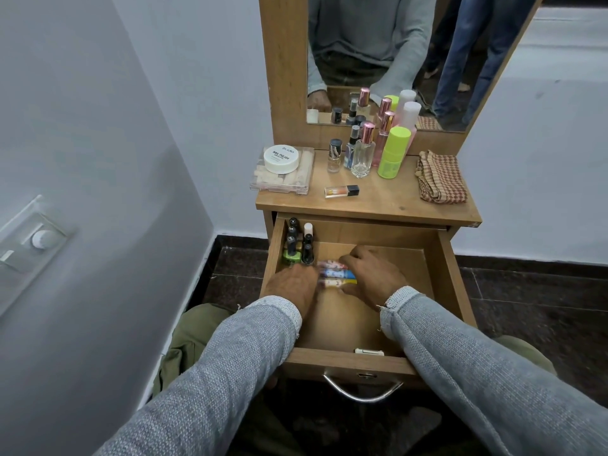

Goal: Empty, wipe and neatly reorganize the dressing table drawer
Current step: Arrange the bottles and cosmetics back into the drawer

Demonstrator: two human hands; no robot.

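White walls fill the left and right of the frame; a wooden dressing table (368, 205) stands at centre, its mirror (394, 60) at the top.

Drawer (348, 360): pulled open at lower centre, metal handle (362, 391) below its front edge.
- Nail polish bottles (297, 246): upright, packed in the drawer's upper left corner.
- Tubes (335, 274): three, lying side by side across the drawer floor, between your hands.

Your left hand (292, 287): reaches in from the lower left, palm down, forearm in a grey sleeve, fingers pressed together against the left ends of the tubes; blurred.
Your right hand (371, 274): reaches in from the lower right, palm down, fingers curled loosely over the right ends of the tubes. You cannot tell whether either hand grips them.

Tabletop, above the drawer:
- Clear box (283, 171) at left, a white jar (281, 158) on its lid.
- Perfume bottles (365, 149) standing in a cluster at the mirror's base, a green bottle (393, 153) to their right.
- Small bottle (342, 191) lying on its side near the front edge.
- Checked cloth (441, 176) folded at right.
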